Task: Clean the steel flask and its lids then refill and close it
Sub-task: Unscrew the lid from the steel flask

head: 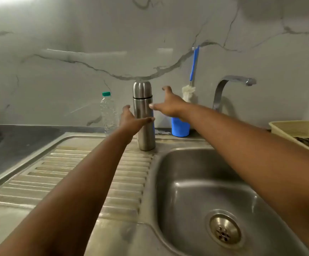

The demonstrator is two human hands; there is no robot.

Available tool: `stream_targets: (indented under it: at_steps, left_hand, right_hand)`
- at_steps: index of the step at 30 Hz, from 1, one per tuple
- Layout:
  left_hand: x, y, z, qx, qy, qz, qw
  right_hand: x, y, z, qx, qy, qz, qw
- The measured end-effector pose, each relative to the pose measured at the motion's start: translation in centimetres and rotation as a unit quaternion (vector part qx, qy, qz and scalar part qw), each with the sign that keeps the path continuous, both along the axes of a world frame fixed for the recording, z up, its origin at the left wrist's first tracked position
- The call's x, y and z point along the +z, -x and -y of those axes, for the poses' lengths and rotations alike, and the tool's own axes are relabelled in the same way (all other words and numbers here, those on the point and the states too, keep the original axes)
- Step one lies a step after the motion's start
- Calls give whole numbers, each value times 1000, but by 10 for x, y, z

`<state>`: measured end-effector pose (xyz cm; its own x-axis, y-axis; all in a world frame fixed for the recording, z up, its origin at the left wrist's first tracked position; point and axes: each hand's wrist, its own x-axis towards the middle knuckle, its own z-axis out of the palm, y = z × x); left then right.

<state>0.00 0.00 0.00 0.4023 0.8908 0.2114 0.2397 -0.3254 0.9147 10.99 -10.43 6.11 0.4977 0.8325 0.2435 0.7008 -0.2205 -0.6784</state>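
Observation:
A tall steel flask [144, 124] stands upright with its cap on, at the back of the drainboard beside the sink. My left hand [131, 120] reaches to its left side, thumb across the front of the body, fingers spread around it. My right hand [169, 104] reaches in from the right at the level of the cap seam, fingers spread, thumb tip near the flask. Neither hand closes on the flask. A clear plastic water bottle [108, 113] with a green cap stands just left of the flask.
A steel sink basin [196, 182] with a drain lies at lower right, the tap [229, 85] behind it. A blue cup [180, 128] holds a blue-handled bottle brush [193, 71]. A yellow basket [297, 130] sits at right. The ribbed drainboard [76, 172] spans the left.

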Motion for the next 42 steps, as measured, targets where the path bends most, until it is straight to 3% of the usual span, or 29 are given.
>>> stream_targets:
  at_steps: [3, 7, 10, 15, 23, 34, 42]
  left_hand:
    - [-2, -11, -2, -31, -21, 9, 999]
    - [-8, -18, -3, 21, -48, 58, 997]
    - [-3, -6, 6, 33, -83, 42, 995]
    - [23, 35, 49, 17, -131, 27, 991]
    - [38, 128, 147, -33, -109, 29, 993]
    - [5, 181, 187, -17, -109, -5, 994]
    - [6, 180, 188, -63, -91, -14, 994]
  right_hand:
    - [14, 7, -23, 26, -28, 7, 999]
    - [20, 18, -37, 36, -51, -3, 998]
    - [20, 30, -27, 20, -78, 12, 997]
    - [37, 60, 23, 12, -128, 40, 991]
    - [52, 125, 114, 24, -144, 64, 987]
    - [29, 164, 157, 63, -111, 100, 987]
    - [35, 164, 154, 62, -60, 160, 983]
